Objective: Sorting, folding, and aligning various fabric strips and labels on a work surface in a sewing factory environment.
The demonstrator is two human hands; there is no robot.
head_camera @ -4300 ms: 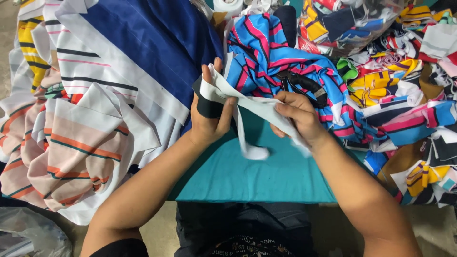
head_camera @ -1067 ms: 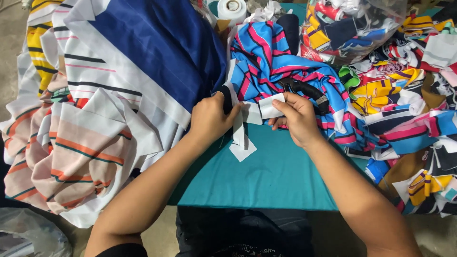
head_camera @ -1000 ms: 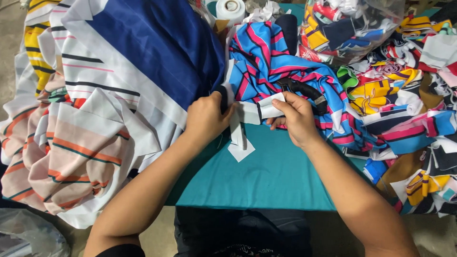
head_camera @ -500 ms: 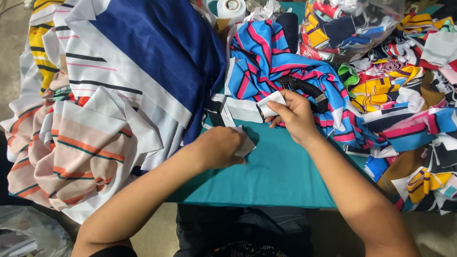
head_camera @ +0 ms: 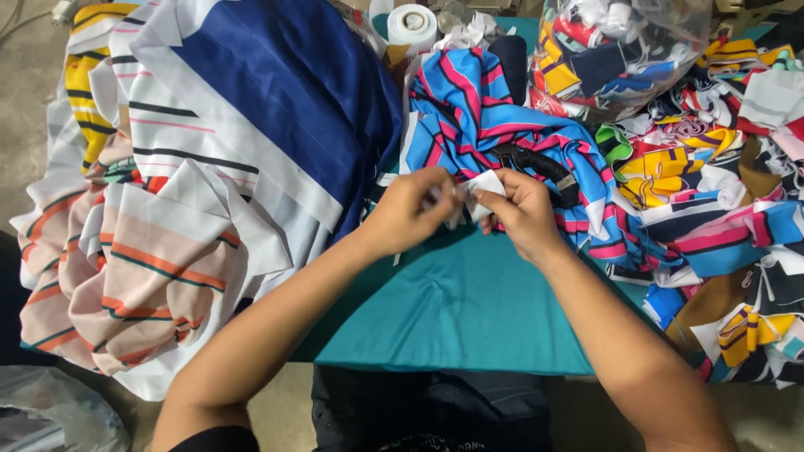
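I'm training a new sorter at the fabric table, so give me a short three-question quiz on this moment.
1. True or false: both hands hold the small white fabric piece.
2. What colour is the cloth covering the table under the hands?
3. Where is the white tape roll? A) top centre B) bottom left C) under the right hand

Key
1. True: left hand and right hand pinch it together.
2. Teal.
3. A

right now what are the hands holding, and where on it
Both hands, left and right, pinch a small white fabric piece by its opposite edges.
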